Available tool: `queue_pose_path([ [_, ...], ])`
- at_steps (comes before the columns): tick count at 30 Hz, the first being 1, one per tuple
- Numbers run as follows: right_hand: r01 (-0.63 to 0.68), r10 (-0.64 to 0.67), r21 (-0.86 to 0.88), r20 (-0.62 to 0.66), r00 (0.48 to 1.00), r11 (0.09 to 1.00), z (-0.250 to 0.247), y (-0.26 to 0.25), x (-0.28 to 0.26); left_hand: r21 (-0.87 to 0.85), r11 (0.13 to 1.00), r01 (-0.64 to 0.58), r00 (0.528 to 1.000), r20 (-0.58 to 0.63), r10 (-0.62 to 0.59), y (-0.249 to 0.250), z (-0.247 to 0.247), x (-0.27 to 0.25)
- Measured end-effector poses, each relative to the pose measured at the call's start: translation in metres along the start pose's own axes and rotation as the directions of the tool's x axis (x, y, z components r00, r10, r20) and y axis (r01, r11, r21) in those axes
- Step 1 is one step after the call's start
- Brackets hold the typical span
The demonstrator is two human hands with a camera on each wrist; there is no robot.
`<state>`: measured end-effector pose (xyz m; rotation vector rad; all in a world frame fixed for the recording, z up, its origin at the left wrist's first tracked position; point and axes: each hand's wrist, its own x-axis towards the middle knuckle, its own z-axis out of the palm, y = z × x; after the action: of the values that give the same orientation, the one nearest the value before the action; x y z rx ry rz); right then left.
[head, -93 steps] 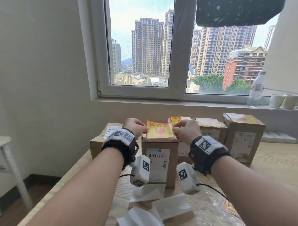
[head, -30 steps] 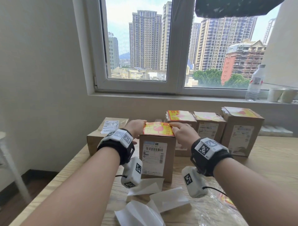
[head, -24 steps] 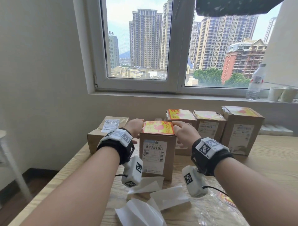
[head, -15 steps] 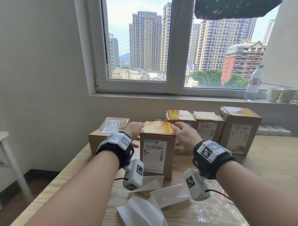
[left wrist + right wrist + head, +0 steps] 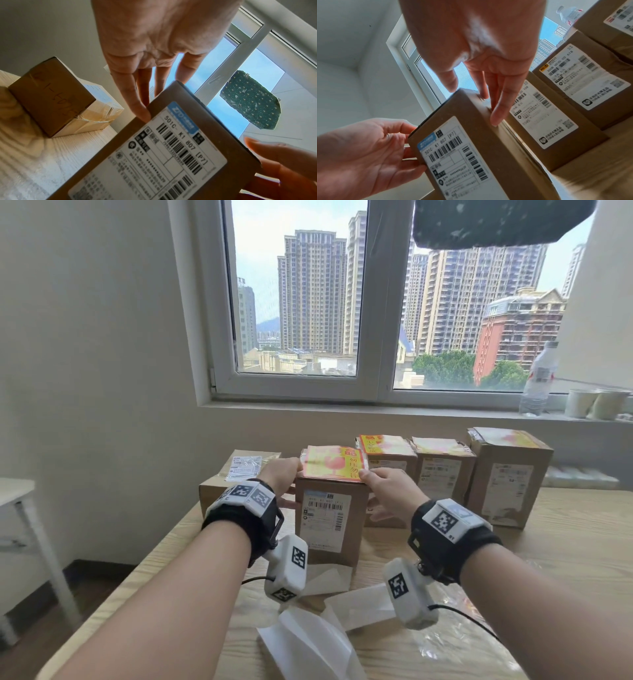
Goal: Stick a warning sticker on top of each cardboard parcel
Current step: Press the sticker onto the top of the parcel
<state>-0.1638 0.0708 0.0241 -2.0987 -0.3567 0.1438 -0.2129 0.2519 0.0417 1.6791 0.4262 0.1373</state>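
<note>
The front cardboard parcel stands upright on the wooden table, white shipping label toward me. A yellow and red warning sticker lies flat on its top. My left hand rests straight-fingered against the parcel's left side; in the left wrist view its fingers run down behind the box's edge. My right hand touches the right top edge, and its fingers lie straight down the right side of the parcel. Three parcels behind it on the right carry stickers.
A low flat parcel with only a white label lies at the back left. White backing papers and a clear plastic bag lie near me. A bottle and paper cups stand on the sill. A white side table stands left.
Three seconds ago both hands pinched the sticker above the parcel; it now lies on the top. Over the last second the hands slid from the top's edges onto the box's sides.
</note>
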Motion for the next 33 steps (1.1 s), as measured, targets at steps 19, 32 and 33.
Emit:
queue_pose_path([
  [19, 0.056, -0.052, 0.187, -0.026, 0.998, 0.981, 0.025, -0.034, 0.092, -0.049, 0.992, -0.113, 0.988, -0.111, 0.107, 0.023, -0.021, 0.09],
  [32, 0.098, -0.092, 0.107, -0.059, 0.994, 0.989, 0.031, -0.015, 0.095, -0.116, 0.989, -0.087, 0.993, -0.084, 0.078, -0.003, -0.009, 0.123],
  [33, 0.097, -0.092, 0.101, -0.06, 0.994, 0.99, 0.031, -0.016, 0.093, -0.113, 0.99, -0.086, 0.994, -0.082, 0.077, -0.004, -0.009, 0.124],
])
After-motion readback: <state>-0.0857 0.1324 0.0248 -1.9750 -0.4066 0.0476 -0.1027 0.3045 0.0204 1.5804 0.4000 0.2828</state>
